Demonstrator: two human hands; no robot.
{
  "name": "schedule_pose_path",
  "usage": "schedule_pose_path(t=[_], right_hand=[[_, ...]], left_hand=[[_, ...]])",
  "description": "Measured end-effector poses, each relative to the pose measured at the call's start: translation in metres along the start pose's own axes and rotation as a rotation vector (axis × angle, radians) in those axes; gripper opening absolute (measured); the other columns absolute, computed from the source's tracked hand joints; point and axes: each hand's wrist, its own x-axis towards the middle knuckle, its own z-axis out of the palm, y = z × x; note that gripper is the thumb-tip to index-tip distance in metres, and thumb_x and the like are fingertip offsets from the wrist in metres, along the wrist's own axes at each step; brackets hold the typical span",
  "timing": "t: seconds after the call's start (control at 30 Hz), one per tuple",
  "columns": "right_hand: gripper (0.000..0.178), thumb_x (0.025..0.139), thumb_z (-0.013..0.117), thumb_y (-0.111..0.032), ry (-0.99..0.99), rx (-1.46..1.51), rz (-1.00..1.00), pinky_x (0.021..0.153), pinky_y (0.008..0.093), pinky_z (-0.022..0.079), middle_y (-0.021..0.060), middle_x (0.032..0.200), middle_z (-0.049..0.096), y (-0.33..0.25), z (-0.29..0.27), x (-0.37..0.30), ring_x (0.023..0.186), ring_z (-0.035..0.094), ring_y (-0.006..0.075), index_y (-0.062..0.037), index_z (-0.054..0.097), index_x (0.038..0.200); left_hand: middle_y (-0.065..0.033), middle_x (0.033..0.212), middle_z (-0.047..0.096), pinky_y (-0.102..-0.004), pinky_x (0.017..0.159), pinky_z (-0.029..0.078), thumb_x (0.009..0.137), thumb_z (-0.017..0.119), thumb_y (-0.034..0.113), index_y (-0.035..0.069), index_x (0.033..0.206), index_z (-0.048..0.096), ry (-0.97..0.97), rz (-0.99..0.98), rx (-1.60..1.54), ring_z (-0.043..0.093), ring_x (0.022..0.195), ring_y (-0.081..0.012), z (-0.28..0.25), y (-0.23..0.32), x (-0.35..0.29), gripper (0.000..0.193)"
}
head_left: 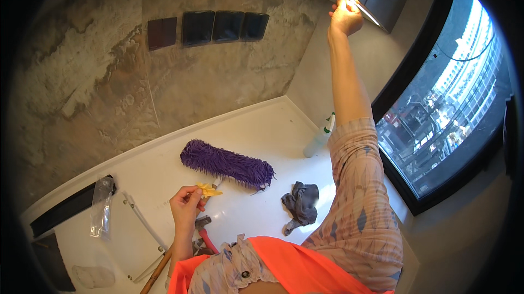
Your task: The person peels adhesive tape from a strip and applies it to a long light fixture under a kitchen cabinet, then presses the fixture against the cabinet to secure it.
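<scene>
Head: left hand (187, 206) pinching yellow scrap (209, 190); right hand (347, 18) raised to light strip (352, 0), grasp unclear.

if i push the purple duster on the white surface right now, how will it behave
The purple duster would probably drag rather than roll freely, as shaggy strands cover it. Those strands look loose, so they'd likely flop. Its long body lies nearly straight, so it may keep its shape.
</scene>
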Motion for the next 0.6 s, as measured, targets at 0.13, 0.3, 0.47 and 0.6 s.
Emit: schedule_pose_path(t=[0.13, 0.3, 0.47, 0.6], right_hand=[[0.013, 0.086, 0.063, -0.014, 0.029, -0.127, -0.048, 0.053, 0.0316, 0.049, 0.0048, 0.068, 0.069, 0.018, 0.002, 0.016, 0.057, 0.064, 0.0159, -0.0094, 0.075, 0.085], [0.011, 0.08, 0.066, -0.02, 0.144, -0.368, -0.08, 0.059, 0.0441, 0.05, 0.0148, 0.073, 0.068, 0.024, 0.017, 0.02, 0.068, 0.067, 0.0336, -0.0101, 0.071, 0.078], [0.012, 0.079, 0.063, -0.016, 0.221, -0.427, -0.126, 0.061, 0.0447, 0.052, 0.0154, 0.076, 0.069, 0.015, 0.023, 0.011, 0.072, 0.067, 0.0362, -0.0083, 0.065, 0.071], [0.012, 0.082, 0.06, -0.014, 0.164, -0.221, 0.071, 0.057, 0.0423, 0.052, 0.0145, 0.075, 0.069, 0.033, 0.01, 0.035, 0.066, 0.066, 0.0317, -0.0074, 0.067, 0.074]], left_hand=[[-0.0065, 0.07, 0.064, -0.0237, 0.048, 0.048, 0.088, 0.067, 0.008, -0.002, 0.094, 0.066, 0.017, -0.02, -0.009, 0.059, 0.056, -0.0107, -0.002, -0.002, -0.003, 0.012], [-0.0064, 0.069, 0.063, -0.0236, 0.048, 0.047, 0.088, 0.067, 0.008, -0.002, 0.095, 0.066, 0.017, -0.039, 0.015, 0.058, 0.055, -0.0106, -0.007, -0.003, -0.001, 0.012], [-0.0067, 0.066, 0.062, -0.024, 0.048, 0.048, 0.088, 0.067, 0.011, -0.003, 0.094, 0.066, 0.005, -0.05, 0.074, 0.059, 0.054, -0.0122, -0.006, -0.002, -0.005, 0.015], [-0.0079, 0.069, 0.063, -0.0239, 0.048, 0.048, 0.088, 0.067, 0.007, -0.003, 0.094, 0.065, -0.033, -0.104, 0.091, 0.058, 0.055, -0.0115, 0.0, -0.004, -0.006, 0.012]])
